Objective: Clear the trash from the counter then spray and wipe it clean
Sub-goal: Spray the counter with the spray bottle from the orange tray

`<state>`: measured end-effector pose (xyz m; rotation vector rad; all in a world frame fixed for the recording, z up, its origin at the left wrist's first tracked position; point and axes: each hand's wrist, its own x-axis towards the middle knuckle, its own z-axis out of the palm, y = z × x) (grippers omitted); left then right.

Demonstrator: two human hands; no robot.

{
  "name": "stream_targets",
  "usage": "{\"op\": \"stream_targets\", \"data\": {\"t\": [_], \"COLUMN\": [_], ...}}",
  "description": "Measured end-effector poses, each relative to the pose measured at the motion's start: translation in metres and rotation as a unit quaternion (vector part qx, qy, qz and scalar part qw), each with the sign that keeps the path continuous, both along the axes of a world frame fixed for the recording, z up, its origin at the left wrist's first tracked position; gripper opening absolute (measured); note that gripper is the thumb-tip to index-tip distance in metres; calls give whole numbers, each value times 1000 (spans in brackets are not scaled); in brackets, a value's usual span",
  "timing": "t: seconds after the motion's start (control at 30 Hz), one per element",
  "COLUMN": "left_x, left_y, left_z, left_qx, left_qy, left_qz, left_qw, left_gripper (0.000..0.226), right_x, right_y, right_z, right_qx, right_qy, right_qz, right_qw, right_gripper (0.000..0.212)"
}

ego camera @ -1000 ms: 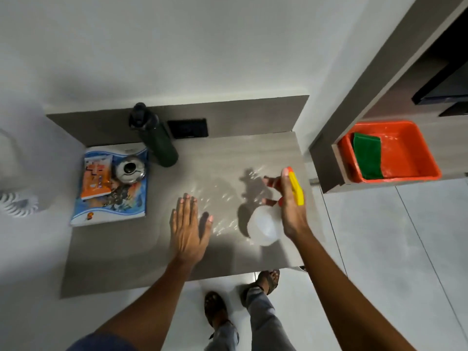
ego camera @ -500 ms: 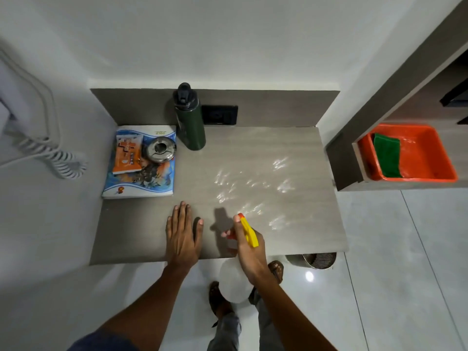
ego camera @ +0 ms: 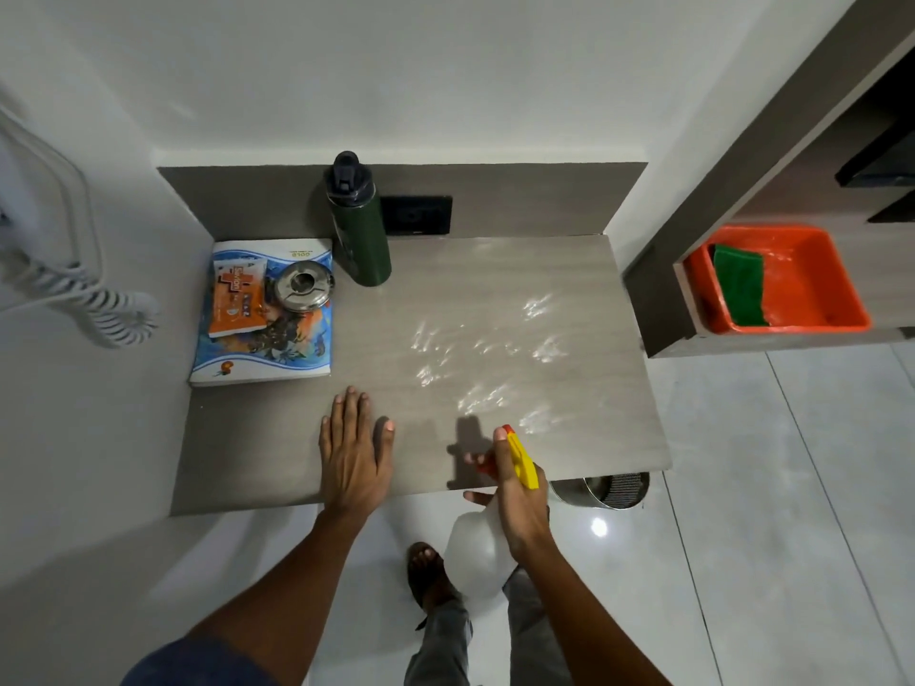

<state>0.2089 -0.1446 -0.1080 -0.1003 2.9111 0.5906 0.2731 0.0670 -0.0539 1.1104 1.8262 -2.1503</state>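
A grey wood-grain counter (ego camera: 495, 299) carries shiny wet spray marks (ego camera: 485, 358) across its right half. My right hand (ego camera: 520, 507) grips a white spray bottle (ego camera: 478, 557) with a yellow and red trigger head, held over the counter's front edge, nozzle pointing at the surface. My left hand (ego camera: 354, 448) lies flat on the counter near the front edge, fingers together, holding nothing. A green cloth (ego camera: 740, 284) lies in an orange tray (ego camera: 822, 269) on a shelf to the right.
A blue book (ego camera: 257, 354) sits at the counter's back left with an orange packet (ego camera: 237, 299) and a steel lid (ego camera: 303, 288) on it. A dark green bottle (ego camera: 361, 230) stands by the back wall. A metal bin (ego camera: 616, 490) sits under the counter's right corner.
My right hand pulled the spray bottle back from over the counter's middle right to the front edge. More wet marks show on the surface. My left hand stayed flat.
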Motion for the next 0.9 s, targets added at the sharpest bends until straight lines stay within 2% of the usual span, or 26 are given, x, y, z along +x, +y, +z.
{"op": "stream_targets", "data": {"t": [0.17, 0.27, 0.37, 0.67, 0.77, 0.9], "left_x": [0, 0, 0, 0, 0, 0], "left_y": [1, 3, 3, 3, 2, 2], "left_z": [-5, -5, -3, 4, 4, 3], "left_qx": [-6, -2, 3, 9, 5, 5], "left_qy": [-14, -15, -16, -18, -13, -15], "left_qz": [-1, -2, -2, -11, -15, -8], "left_qw": [1000, 1000, 1000, 1000, 1000, 1000], "left_gripper": [96, 113, 120, 124, 117, 94], "right_x": [0, 7, 21, 71, 75, 72], "right_y": [39, 68, 93, 117, 110, 104], "right_z": [5, 7, 8, -11, -10, -4], "right_qx": [28, 71, 107, 145, 152, 101], "right_qy": [2, 7, 15, -3, -14, 23], "right_qz": [-52, -75, -71, -109, -118, -128], "right_qw": [998, 995, 992, 983, 981, 986], "right_gripper": [51, 51, 57, 46, 53, 66]}}
